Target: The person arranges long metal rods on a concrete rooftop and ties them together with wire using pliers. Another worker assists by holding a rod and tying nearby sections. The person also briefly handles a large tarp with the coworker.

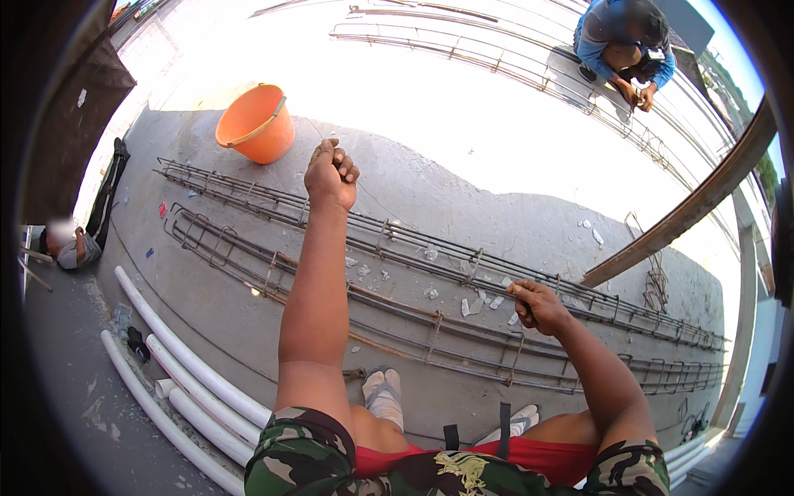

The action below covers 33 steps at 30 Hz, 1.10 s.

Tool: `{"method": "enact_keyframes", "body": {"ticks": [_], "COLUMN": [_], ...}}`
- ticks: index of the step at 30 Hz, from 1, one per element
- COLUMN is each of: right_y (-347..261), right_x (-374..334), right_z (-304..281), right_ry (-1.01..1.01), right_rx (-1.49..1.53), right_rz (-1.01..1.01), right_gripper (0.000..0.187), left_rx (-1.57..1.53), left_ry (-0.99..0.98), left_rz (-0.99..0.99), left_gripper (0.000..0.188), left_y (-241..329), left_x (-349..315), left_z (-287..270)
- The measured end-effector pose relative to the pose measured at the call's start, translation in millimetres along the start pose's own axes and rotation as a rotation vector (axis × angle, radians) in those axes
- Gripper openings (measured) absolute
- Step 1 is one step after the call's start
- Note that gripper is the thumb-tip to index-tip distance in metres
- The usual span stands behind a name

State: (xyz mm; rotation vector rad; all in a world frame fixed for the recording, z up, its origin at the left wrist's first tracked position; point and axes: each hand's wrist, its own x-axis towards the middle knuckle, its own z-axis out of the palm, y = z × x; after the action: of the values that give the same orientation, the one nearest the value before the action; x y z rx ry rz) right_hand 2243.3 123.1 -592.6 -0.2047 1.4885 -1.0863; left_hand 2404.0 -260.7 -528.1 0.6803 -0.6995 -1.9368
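Observation:
My left hand [332, 172] is raised at arm's length over the far rebar cage [383, 240], its fingers closed. A thin wire [314, 129] sticks out above the fingertips, and a faint strand runs down to the right from the hand. Lower and to the right, my right hand [538, 307] is closed in a pinch near the same cage. What lies between its fingers is too small to make out. Closer to my feet lies a second long rebar cage [434, 329], roughly parallel to the first, with rectangular stirrups along it.
An orange bucket [260, 128] stands beyond the cages. White pipes [194, 364] lie at the lower left. A rusty steel beam [686, 202] slants in at right. A co-worker [620, 50] crouches over more rebar at far right; another person [76, 248] is at far left.

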Motion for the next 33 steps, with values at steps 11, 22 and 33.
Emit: {"method": "enact_keyframes", "body": {"ticks": [11,22,33], "right_y": [26,-65,-63], "right_x": [7,-23,-42], "right_z": [-50,22,67], "right_ry": [0.143,0.377,0.265], "right_rx": [-0.138,-0.364,-0.634], "right_rz": [0.03,-0.494,-0.529], "right_gripper": [0.026,0.019,0.017], "left_rx": [-0.12,0.329,0.217], "left_ry": [0.031,-0.441,-0.551], "left_rz": [0.13,-0.347,-0.528], "left_gripper": [0.023,0.021,0.033], "left_y": [50,-16,-88], "left_x": [5,-41,-107], "left_z": [-30,11,70]}}
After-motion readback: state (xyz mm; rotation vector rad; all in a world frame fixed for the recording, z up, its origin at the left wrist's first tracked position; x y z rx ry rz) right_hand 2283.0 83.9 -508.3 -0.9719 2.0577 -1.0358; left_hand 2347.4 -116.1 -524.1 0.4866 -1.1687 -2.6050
